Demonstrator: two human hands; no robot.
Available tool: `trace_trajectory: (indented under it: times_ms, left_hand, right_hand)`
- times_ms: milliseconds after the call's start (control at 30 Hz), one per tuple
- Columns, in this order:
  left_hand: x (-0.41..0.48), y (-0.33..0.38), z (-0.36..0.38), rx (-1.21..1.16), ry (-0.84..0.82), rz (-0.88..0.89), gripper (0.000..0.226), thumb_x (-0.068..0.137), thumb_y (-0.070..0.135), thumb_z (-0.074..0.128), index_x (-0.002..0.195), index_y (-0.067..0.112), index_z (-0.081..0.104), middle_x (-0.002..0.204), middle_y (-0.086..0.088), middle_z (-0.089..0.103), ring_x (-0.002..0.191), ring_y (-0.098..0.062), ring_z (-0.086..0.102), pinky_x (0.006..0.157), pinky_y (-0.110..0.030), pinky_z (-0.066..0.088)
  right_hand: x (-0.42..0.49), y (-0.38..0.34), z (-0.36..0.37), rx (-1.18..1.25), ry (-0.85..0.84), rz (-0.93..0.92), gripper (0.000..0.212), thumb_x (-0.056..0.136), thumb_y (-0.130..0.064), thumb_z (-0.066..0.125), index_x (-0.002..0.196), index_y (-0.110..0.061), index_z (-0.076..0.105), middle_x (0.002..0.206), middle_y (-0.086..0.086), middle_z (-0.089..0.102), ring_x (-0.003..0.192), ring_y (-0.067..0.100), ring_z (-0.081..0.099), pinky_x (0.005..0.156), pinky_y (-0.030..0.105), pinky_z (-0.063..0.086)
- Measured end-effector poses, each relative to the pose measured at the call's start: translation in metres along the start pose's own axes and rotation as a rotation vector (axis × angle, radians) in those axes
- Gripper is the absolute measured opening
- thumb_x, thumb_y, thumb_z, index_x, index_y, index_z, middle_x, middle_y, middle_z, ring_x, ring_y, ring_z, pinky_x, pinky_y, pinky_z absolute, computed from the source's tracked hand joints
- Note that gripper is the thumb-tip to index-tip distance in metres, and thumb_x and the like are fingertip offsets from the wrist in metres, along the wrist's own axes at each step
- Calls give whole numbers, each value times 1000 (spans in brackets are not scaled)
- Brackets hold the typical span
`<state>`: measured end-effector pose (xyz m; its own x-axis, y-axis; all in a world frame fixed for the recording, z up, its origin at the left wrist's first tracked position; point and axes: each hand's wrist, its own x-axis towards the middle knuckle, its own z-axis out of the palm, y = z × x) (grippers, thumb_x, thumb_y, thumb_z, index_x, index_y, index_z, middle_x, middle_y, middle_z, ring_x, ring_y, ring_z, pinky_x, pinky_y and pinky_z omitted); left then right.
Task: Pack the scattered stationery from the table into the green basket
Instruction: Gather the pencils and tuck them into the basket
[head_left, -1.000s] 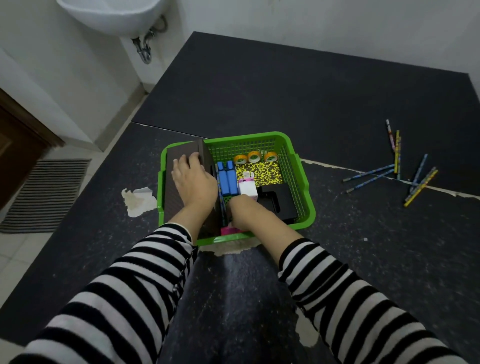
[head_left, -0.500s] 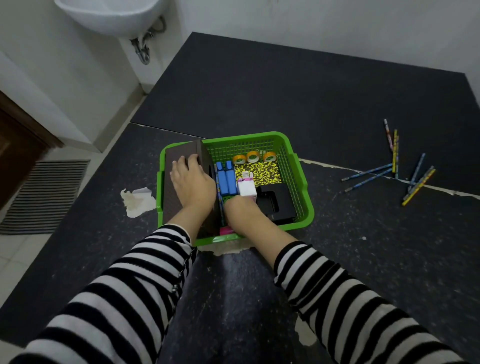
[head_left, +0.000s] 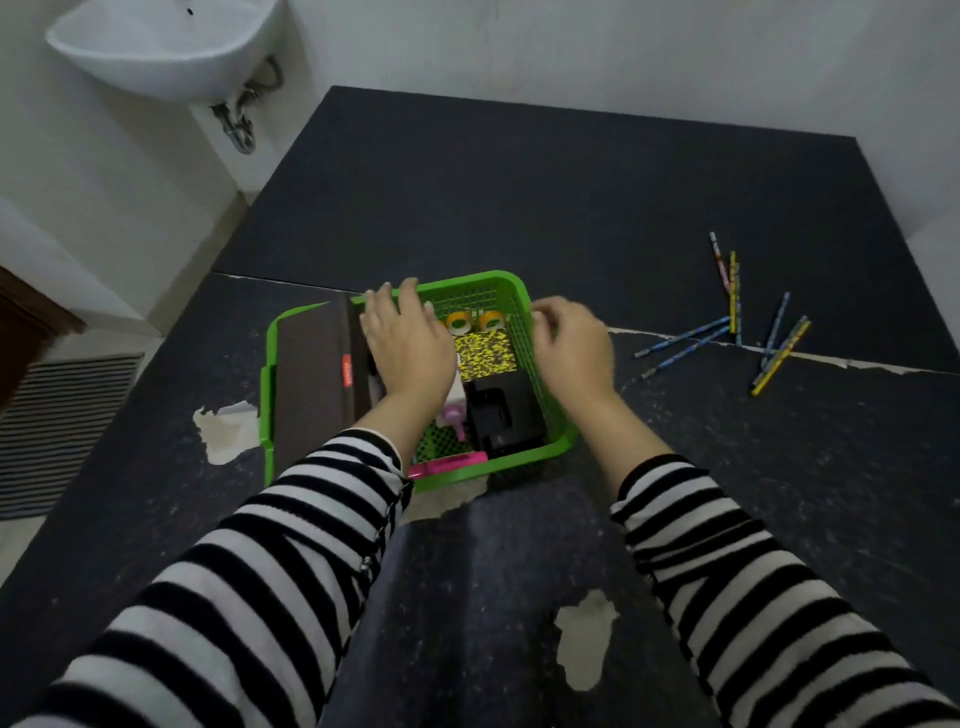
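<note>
My striped sleeves reach across the dark counter (head_left: 467, 623). Both hands have moved up from the near end of the green basket (head_left: 519, 462), where they were a second ago. My left hand (head_left: 410, 343) now lies flat over the middle, fingers spread toward the far rim. My right hand (head_left: 571, 348) is over the right wall, fingers bent and blurred; I cannot tell whether it grips. The red tag (head_left: 347, 370) on the brown case (head_left: 311, 384) inside is unreadable. Pencils (head_left: 733, 291) lie scattered far right.

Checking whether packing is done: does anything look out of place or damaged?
Yes: pencils lie scattered on the table right of the green basket, unpacked. The table's dark covering is peeled in pale patches.
</note>
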<state>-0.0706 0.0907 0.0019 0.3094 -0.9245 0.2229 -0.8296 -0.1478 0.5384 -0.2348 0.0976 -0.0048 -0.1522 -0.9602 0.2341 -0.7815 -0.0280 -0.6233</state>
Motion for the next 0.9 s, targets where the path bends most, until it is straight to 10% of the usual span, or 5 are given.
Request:
trace_trajectory:
  times_ms: [300, 467, 800, 900]
  left_hand:
    - [-21, 65, 41, -62, -96, 99, 39, 97, 17, 40, 135, 9, 44, 145, -15, 39, 140, -33, 25, 116, -47, 20]
    - [-25, 77, 56, -54, -122, 116, 39, 97, 18, 42, 135, 9, 43, 145, -15, 39, 141, -33, 23, 118, -45, 17]
    - [-27, 67, 54, -73, -99, 88, 41, 96, 20, 43, 136, 9, 42, 146, -15, 38, 142, -32, 22, 117, -45, 17]
    - [-24, 53, 45, -78, -56, 70, 41, 96, 19, 44, 136, 8, 43, 145, -15, 39, 141, -32, 23, 118, -44, 17]
  right_hand:
    - [4, 135, -32, -496, -533, 455, 49, 100, -36, 42, 146, -22, 35, 152, 13, 26, 136, 35, 29, 102, 46, 40]
    - [5, 154, -34, -503, -345, 517, 35, 95, -29, 58, 116, -3, 64, 118, 18, 58, 104, 35, 61, 79, 37, 50]
    - [4, 159, -22, 145, -189, 1064, 11, 81, -9, 69, 82, -2, 61, 67, 13, 67, 53, 24, 65, 40, 33, 56]
    - [2, 127, -26, 192, -36, 944, 32, 72, -23, 76, 97, -6, 64, 87, 12, 72, 69, 27, 71, 61, 38, 61]
